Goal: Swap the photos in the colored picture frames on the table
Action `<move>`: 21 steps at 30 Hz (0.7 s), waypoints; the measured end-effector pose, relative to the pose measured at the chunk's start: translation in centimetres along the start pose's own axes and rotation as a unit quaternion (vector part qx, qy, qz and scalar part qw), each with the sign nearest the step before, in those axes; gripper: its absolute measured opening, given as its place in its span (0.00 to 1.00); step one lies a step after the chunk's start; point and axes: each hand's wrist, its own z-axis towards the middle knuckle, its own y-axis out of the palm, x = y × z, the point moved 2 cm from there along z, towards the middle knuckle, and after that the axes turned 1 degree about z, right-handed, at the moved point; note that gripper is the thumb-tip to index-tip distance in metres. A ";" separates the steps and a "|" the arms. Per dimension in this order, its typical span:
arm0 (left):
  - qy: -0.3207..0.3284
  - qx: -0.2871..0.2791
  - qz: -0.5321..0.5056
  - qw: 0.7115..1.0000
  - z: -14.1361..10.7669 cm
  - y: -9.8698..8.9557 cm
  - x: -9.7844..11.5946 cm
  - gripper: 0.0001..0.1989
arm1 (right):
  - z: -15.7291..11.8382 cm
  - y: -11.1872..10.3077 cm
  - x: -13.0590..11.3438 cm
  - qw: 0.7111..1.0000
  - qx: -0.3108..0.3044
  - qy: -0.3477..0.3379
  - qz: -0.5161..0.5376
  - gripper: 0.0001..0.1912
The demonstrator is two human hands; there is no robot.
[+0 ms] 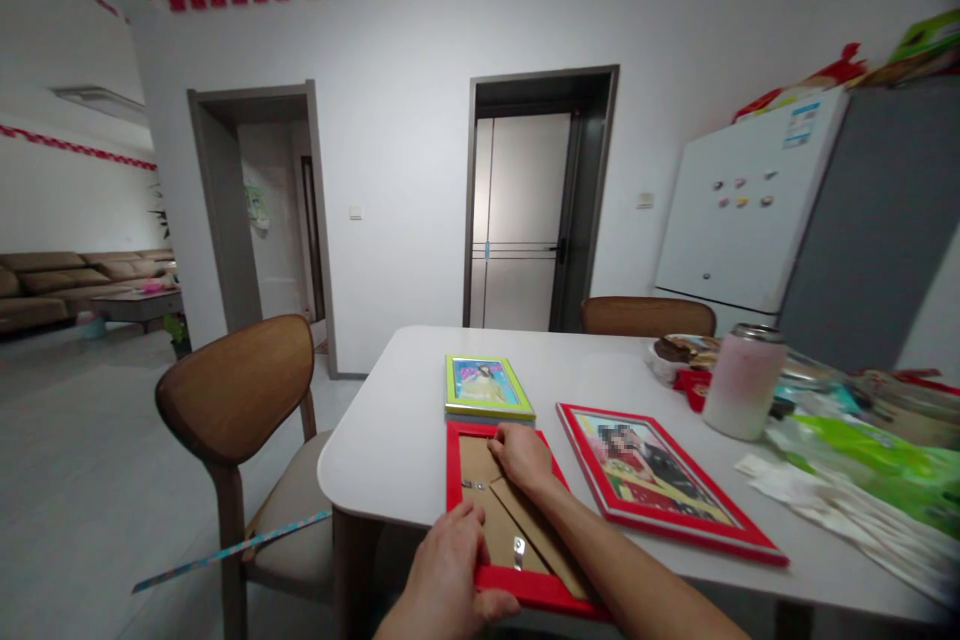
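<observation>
A red picture frame [463, 455] lies face down at the table's near edge, its brown backing board [501, 530] and small metal fittings showing. My left hand [454, 565] grips the frame's near left corner, thumb along the red border. Over the far part of the backing, my right hand [521, 455] is closed with curled fingers; what they pinch, if anything, is hidden. The stand leg [544, 535] of the backing runs slantwise beneath my right forearm. Just beyond sits a yellow-green picture frame [487, 385], face up. To the right lies another red picture frame [664, 480] with a photo.
On the right of the white table [375, 440] stand a pink-and-white bottle [744, 385], a green plastic package [877, 465] and white cloth [832, 510]. A wooden chair [240, 390] is at the left, with a blue patterned strip [232, 550] across its seat.
</observation>
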 end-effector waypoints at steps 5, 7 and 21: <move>0.005 0.005 0.018 1.000 -0.2 -0.6 0.0 0.39 | 0.5 0.0 0.1 1.000 0.018 0.011 0.008 0.13; 0.013 0.003 0.030 0.999 0.0 -0.5 0.6 0.36 | 0.3 -0.8 0.1 0.999 0.021 -0.010 0.023 0.12; 0.092 0.135 -0.212 0.963 0.9 -1.1 7.3 0.19 | -8.9 -5.2 5.0 0.810 0.011 0.176 0.560 0.22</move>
